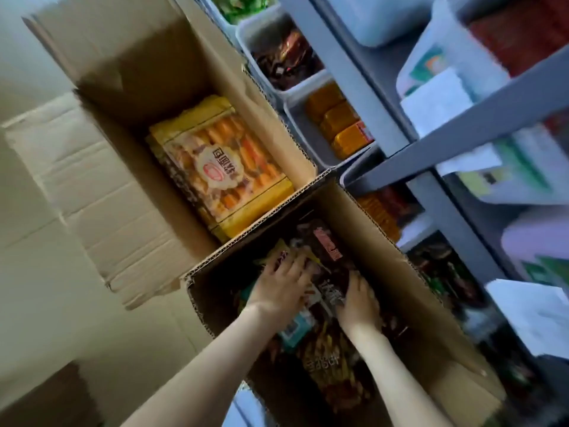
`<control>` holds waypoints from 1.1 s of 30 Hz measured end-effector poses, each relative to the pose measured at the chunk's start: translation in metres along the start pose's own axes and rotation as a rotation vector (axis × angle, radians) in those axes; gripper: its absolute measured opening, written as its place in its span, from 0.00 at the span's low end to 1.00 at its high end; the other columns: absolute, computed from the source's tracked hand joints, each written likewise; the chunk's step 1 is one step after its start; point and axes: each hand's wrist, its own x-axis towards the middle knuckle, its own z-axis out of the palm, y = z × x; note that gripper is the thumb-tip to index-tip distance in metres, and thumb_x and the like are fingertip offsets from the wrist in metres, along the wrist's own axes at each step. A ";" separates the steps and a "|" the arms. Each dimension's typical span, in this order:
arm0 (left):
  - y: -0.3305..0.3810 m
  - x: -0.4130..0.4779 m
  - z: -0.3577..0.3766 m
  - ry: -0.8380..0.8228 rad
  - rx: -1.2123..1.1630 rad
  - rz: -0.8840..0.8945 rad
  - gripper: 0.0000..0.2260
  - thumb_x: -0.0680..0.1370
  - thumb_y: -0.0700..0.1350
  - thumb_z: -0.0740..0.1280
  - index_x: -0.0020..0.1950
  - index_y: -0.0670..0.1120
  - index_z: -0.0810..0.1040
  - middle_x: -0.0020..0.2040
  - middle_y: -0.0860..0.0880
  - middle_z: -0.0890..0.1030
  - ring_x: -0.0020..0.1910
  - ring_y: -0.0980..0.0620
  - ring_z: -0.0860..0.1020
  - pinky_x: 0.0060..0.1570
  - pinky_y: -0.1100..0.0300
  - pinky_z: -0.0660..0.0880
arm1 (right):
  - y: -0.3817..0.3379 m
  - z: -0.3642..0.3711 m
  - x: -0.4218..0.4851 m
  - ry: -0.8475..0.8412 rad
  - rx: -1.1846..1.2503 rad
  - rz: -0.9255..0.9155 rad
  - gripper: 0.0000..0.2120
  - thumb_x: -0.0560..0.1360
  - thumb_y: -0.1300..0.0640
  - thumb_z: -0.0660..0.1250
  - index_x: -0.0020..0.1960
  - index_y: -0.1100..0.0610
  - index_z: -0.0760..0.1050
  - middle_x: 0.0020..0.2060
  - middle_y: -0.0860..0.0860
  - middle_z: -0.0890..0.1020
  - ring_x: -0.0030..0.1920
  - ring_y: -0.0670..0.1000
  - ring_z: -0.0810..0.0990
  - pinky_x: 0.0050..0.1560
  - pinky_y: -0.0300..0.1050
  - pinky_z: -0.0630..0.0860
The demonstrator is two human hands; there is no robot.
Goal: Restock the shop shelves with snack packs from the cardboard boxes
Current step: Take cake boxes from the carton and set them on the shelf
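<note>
1. Presently both hands are reaching down into the near cardboard box (409,272), which is standing open beside the shelf unit (480,118).
2. Left hand (278,286) is lying palm down on the jumbled snack packs (331,362), fingers spread and fairly straight, tips touching a yellow-edged pack (277,251); it is not curling round anything that I can see.
3. Right hand (360,300) is resting at the right side of a dark pack (328,295), fingers bending over its edge; whether they are actually clamping it, cannot tell.
4. The dark pack is sitting between the two hands, on top of the heap.
5. A second, far cardboard box (129,72) is standing just behind the near one, corners touching, flaps up. A yellow biscuit tray pack (221,171) is lying flat in its bottom.
6. White bins on the shelves are holding stock: dark brown wrappers (284,61) in one, gold-orange packets (341,121) in the next bin toward the camera.
7. Right-hand part of the view is blurring; shelf contents there are unreadable.
</note>
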 end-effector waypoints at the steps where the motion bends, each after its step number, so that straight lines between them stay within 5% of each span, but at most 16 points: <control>1: -0.001 0.010 0.012 -0.008 0.038 0.003 0.28 0.84 0.55 0.49 0.79 0.49 0.40 0.78 0.45 0.36 0.78 0.44 0.40 0.72 0.45 0.34 | 0.003 0.013 0.015 0.005 -0.045 -0.022 0.41 0.77 0.52 0.66 0.78 0.55 0.42 0.77 0.55 0.51 0.77 0.55 0.51 0.75 0.51 0.55; 5: -0.007 0.031 0.050 -0.108 0.025 -0.029 0.28 0.82 0.60 0.43 0.78 0.53 0.35 0.74 0.49 0.28 0.77 0.46 0.36 0.71 0.44 0.31 | 0.008 0.054 0.055 -0.036 -0.211 -0.069 0.50 0.73 0.42 0.68 0.77 0.52 0.33 0.77 0.59 0.39 0.77 0.61 0.40 0.75 0.59 0.43; 8: -0.007 0.033 0.060 -0.161 0.017 -0.057 0.29 0.81 0.60 0.41 0.76 0.52 0.31 0.66 0.48 0.18 0.74 0.48 0.30 0.71 0.43 0.31 | 0.013 0.072 0.077 -0.087 -0.070 -0.035 0.54 0.71 0.43 0.71 0.77 0.50 0.31 0.77 0.58 0.41 0.77 0.60 0.44 0.75 0.59 0.47; 11: -0.008 0.033 0.064 -0.204 0.046 -0.067 0.29 0.82 0.60 0.43 0.78 0.50 0.34 0.75 0.46 0.27 0.75 0.46 0.31 0.72 0.41 0.35 | 0.016 0.078 0.087 -0.194 0.133 -0.061 0.56 0.67 0.43 0.74 0.77 0.49 0.36 0.76 0.56 0.52 0.75 0.58 0.55 0.73 0.56 0.57; 18: -0.007 0.021 0.061 -0.218 0.105 -0.069 0.30 0.82 0.60 0.42 0.78 0.49 0.35 0.78 0.43 0.33 0.76 0.44 0.32 0.72 0.40 0.33 | 0.004 0.082 0.046 -0.067 -0.022 -0.075 0.56 0.70 0.44 0.72 0.75 0.46 0.29 0.70 0.58 0.59 0.69 0.58 0.57 0.67 0.52 0.56; 25: 0.019 0.005 0.060 -0.173 0.131 0.003 0.33 0.83 0.52 0.54 0.77 0.46 0.34 0.78 0.41 0.37 0.77 0.41 0.37 0.73 0.39 0.37 | -0.007 0.076 0.021 0.008 -0.009 -0.056 0.45 0.74 0.54 0.68 0.73 0.50 0.35 0.69 0.57 0.68 0.68 0.56 0.60 0.65 0.48 0.57; 31: 0.027 -0.005 0.067 -0.166 0.143 -0.038 0.31 0.84 0.48 0.52 0.77 0.43 0.33 0.78 0.41 0.38 0.78 0.42 0.40 0.73 0.41 0.37 | 0.001 0.063 0.018 0.133 0.137 0.003 0.38 0.80 0.54 0.61 0.76 0.54 0.36 0.63 0.60 0.74 0.64 0.59 0.69 0.66 0.50 0.60; 33: 0.028 -0.006 0.070 -0.159 0.151 -0.055 0.32 0.84 0.50 0.51 0.77 0.43 0.32 0.78 0.41 0.38 0.78 0.42 0.40 0.73 0.41 0.39 | 0.005 0.060 0.026 0.124 0.173 0.036 0.29 0.82 0.52 0.57 0.77 0.55 0.47 0.59 0.60 0.78 0.61 0.59 0.73 0.65 0.51 0.62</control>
